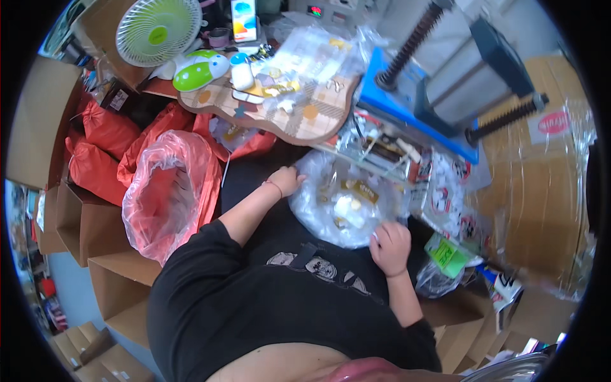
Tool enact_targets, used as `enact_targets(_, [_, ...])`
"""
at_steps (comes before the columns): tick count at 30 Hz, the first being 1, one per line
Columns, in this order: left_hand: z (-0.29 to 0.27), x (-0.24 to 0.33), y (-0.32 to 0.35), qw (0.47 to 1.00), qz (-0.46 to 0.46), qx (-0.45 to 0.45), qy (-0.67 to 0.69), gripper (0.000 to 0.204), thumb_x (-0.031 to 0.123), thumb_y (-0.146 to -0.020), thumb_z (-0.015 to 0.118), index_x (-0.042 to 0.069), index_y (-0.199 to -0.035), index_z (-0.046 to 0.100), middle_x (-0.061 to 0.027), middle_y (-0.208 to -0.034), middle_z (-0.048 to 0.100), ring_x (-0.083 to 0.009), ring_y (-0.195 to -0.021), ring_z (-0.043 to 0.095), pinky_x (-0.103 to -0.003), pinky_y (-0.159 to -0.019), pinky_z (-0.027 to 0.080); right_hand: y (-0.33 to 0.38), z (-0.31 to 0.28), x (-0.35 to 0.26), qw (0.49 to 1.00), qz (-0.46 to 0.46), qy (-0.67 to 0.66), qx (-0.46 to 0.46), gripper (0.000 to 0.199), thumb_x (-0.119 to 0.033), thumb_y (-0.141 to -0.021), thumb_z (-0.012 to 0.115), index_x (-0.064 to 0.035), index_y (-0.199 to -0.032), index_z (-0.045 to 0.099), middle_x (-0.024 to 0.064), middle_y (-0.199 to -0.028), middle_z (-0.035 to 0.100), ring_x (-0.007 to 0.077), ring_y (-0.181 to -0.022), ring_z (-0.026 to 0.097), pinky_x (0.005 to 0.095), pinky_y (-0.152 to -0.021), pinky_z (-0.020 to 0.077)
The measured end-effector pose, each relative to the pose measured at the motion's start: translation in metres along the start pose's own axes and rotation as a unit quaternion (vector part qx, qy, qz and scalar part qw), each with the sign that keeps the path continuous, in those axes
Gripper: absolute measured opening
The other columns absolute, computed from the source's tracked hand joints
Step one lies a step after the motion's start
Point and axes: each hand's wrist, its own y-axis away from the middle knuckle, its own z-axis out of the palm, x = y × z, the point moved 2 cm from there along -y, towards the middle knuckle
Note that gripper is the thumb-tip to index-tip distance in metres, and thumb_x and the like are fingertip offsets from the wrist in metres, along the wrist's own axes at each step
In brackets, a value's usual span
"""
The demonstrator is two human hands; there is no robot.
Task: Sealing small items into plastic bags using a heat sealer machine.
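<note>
A big clear plastic bag (347, 204) with small packaged items inside lies in front of me, between both hands. My left hand (287, 179) grips the bag's left edge, fingers curled on the plastic. My right hand (390, 247) pinches the bag's lower right edge. A thin band circles my left wrist. My black shirt fills the lower middle of the view.
A pink bag-lined bin (168, 191) stands at my left beside open cardboard boxes (95, 223). A wooden board (305, 108) with small packets lies behind, near a green fan (158, 28). A blue press machine (439, 83) sits at right, above a wrapped carton (541, 191) and a green label (449, 253).
</note>
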Motion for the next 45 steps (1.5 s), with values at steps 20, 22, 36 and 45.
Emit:
enact_targets(20, [0.008, 0.021, 0.034, 0.842, -0.147, -0.151, 0.496, 0.024, 0.030, -0.102, 0.050, 0.010, -0.090, 0.056, 0.0027, -0.066, 0.049, -0.0101, -0.052, 0.049, -0.026, -0.048, 0.044, 0.012, 0.091, 0.052, 0.982, 0.169, -0.086, 0.004, 0.012, -0.022, -0.084, 0.063, -0.0107, -0.087, 0.068, 0.0114, -0.095, 0.064, 0.0307, -0.095, 0.062, 0.0528, -0.090, 0.0445])
enact_targets(22, [0.010, 0.032, 0.028, 0.851, -0.097, -0.169, 0.488, 0.024, 0.029, -0.102, 0.051, 0.009, -0.089, 0.056, 0.0031, -0.069, 0.049, -0.0102, -0.056, 0.051, -0.026, -0.052, 0.045, 0.047, 0.079, 0.092, 0.944, 0.293, -0.069, 0.133, 0.011, -0.015, -0.085, 0.061, -0.0072, -0.089, 0.067, 0.0171, -0.087, 0.065, 0.0376, -0.087, 0.062, 0.0442, -0.084, 0.0493])
enact_targets(36, [-0.001, 0.145, 0.060, 0.810, 0.477, -0.247, 0.237, 0.020, 0.028, -0.093, 0.062, 0.011, -0.083, 0.063, -0.0193, -0.145, 0.040, -0.0421, -0.140, 0.030, -0.051, -0.114, 0.023, 0.075, 0.223, 0.199, 0.320, 0.660, -0.676, -0.076, 0.061, -0.051, -0.088, 0.058, -0.0093, -0.133, 0.055, 0.0161, -0.128, 0.060, 0.0376, -0.115, 0.057, 0.0510, -0.101, 0.0436])
enact_targets(45, [-0.043, 0.104, 0.062, 0.699, 0.257, -0.298, 0.597, 0.035, 0.038, -0.103, 0.046, 0.009, -0.084, 0.055, -0.0098, -0.100, 0.066, -0.0274, -0.110, 0.059, -0.049, -0.115, 0.021, 0.076, 0.216, 0.205, 0.693, 0.611, -0.382, 0.015, 0.037, -0.034, -0.099, 0.047, -0.0134, -0.128, 0.057, 0.0128, -0.125, 0.061, 0.0329, -0.105, 0.062, 0.0530, -0.090, 0.0500])
